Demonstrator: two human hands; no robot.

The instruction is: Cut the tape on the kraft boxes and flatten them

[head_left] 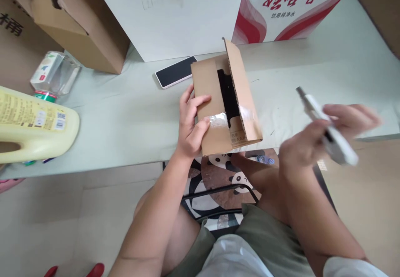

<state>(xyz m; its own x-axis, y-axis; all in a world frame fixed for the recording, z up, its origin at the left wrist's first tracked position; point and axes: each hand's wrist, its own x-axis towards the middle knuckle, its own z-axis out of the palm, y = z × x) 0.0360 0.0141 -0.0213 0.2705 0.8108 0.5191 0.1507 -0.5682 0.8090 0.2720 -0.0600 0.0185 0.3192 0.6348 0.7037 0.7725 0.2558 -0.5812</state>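
Observation:
A small cardboard box (208, 81) sits at the table's front edge, its top flap raised on the right and a dark gap showing inside. Clear tape (218, 120) crosses its near side, with cut ends visible. My left hand (192, 123) is closed on the box's left side, thumb and fingers pressing the flap. Out to the right, apart from the box, my right hand (312, 135) is wrapped round a white utility knife (339, 145). The knife is blurred by motion; its dark tip points up and to the left.
Behind the box lies a phone (176, 72), before a large white carton (184, 14). On the left are an open brown carton (90, 31), a clear bottle (59, 73) on its side and a yellow jug (34, 123). A panda-patterned mat (215, 177) shows below the table.

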